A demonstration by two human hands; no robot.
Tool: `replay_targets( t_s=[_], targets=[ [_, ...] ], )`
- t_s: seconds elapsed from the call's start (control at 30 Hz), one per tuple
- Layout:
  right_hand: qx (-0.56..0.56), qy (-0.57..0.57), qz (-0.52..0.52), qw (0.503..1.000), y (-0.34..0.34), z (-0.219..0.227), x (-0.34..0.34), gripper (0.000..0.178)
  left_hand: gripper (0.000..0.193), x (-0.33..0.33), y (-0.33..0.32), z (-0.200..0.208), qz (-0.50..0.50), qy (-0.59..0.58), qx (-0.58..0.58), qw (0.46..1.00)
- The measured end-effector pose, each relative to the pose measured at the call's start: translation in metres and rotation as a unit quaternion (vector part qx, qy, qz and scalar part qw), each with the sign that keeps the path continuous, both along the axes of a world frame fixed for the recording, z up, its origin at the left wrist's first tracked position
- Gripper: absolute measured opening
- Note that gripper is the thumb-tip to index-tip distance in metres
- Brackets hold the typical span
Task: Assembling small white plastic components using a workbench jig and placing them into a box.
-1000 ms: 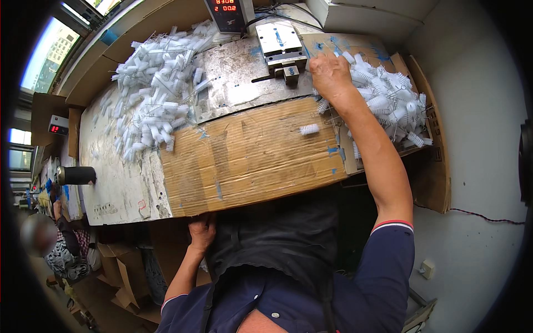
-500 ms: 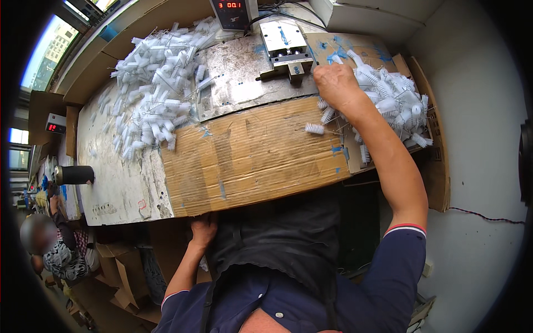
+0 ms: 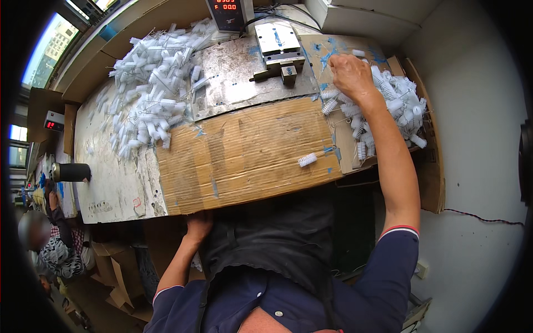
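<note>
My right hand [image 3: 352, 77] is above the far edge of the right-hand pile of small white tube brushes [image 3: 397, 100]. Its fingers are curled closed, and whatever they may hold is hidden. One loose brush [image 3: 307, 160] lies on the brown cardboard sheet [image 3: 244, 161] near its right end. My left hand [image 3: 199, 225] is low at the table's front edge, its fingers tucked out of sight. Left of the right hand, a metal fixture [image 3: 280, 47] with a small block in front stands on a steel plate [image 3: 227, 83].
A larger heap of white brushes [image 3: 152, 89] covers the table's left side. Behind the fixture stands a box with a red digital display [image 3: 226, 14], with black cables beside it. A black cylinder [image 3: 72, 172] sits at the left edge. Another person [image 3: 58, 244] is far left.
My right hand has shifted away and to the right over the pile. A brush lies nearer the front on the cardboard than before. The display's digits differ. The left hand stays low.
</note>
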State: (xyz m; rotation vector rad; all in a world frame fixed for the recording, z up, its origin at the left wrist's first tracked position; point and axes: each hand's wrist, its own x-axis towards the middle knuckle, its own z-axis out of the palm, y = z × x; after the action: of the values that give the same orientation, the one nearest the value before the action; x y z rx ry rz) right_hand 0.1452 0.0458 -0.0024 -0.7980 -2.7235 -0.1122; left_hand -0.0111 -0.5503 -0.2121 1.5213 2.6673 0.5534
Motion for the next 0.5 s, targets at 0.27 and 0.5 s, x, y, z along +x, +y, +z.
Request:
replay_targets(
  t_s=[0.27, 0.5],
  targets=[
    [-0.008, 0.339, 0.165, 0.926, -0.033, 0.029, -0.011, 0.011, 0.022, 0.025, 0.055, 0.09, -0.099, -0.041, 0.12, 0.987],
    [0.048, 0.237, 0.217, 0.946, -0.114, -0.003, 0.017, 0.021, 0.018, 0.066, 0.143, 0.178, -0.183, -0.146, 0.159, 0.959]
  ],
)
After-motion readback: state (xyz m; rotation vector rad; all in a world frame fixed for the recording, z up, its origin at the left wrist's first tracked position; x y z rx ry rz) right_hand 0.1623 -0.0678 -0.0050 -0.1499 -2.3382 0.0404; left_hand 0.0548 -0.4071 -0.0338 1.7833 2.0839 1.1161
